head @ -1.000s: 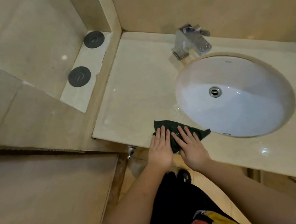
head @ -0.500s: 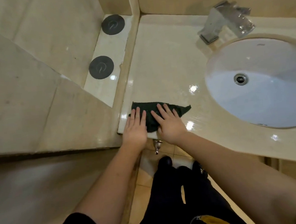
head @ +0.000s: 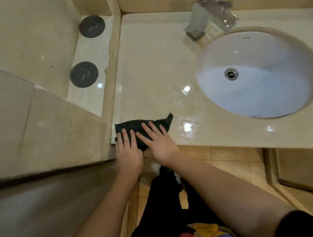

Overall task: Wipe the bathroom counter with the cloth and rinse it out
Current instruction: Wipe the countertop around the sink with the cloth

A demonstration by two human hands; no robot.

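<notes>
A: Which step is the person on?

B: The wiping, by the look of it. The dark cloth [head: 130,124] lies flat on the near left corner of the counter [head: 156,70], right against the side wall, with its near edge at the counter's lip

A: And the hands?

B: Both are on top of it. The left hand [head: 129,156] is at the wall end and the right hand [head: 159,145] just beside it. The fingers [head: 153,132] are straight and slightly spread, pressing down on the cloth and not gripping it

A: How far along would you say?

B: There is a wet sheen [head: 188,126] on the stone between the cloth and the sink [head: 259,74], so that strip seems done. The back of the counter near the tap [head: 210,14] looks dull and is probably not wiped yet. No rinsing has begun, as the cloth is well apart from the basin

A: So what does the next move need?

B: The cloth has nowhere further left to go. Both palms should stay flat with even pressure and push it away from the edge along the wall. Too light a press would let the hands slide over the cloth
</notes>
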